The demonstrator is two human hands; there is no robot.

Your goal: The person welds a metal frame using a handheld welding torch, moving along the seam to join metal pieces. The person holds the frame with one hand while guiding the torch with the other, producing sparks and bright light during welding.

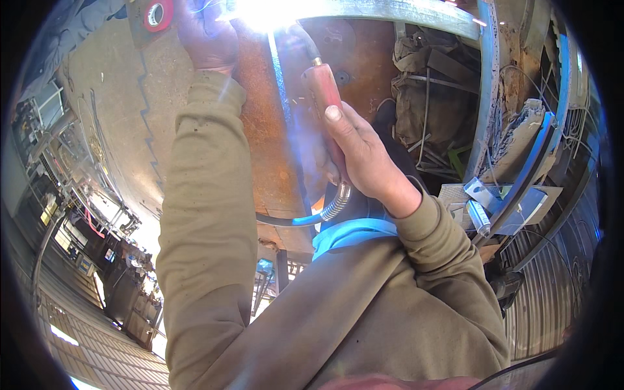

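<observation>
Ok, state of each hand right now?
Left hand: beside the bright glare; grip cannot be told.
Right hand: closed around the red-handled welding torch.

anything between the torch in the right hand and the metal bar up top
Nothing visible stands between the torch and the metal bar, though glare hides the tip. The left hand is left of that glare.

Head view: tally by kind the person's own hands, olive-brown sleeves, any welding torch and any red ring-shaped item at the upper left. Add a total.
Hands: 2 (left hand, right hand)
Olive-brown sleeves: 2 (left sleeve, right sleeve)
Welding torch: 1, in the right hand
Red ring-shaped item: 1
Total: 6
</observation>
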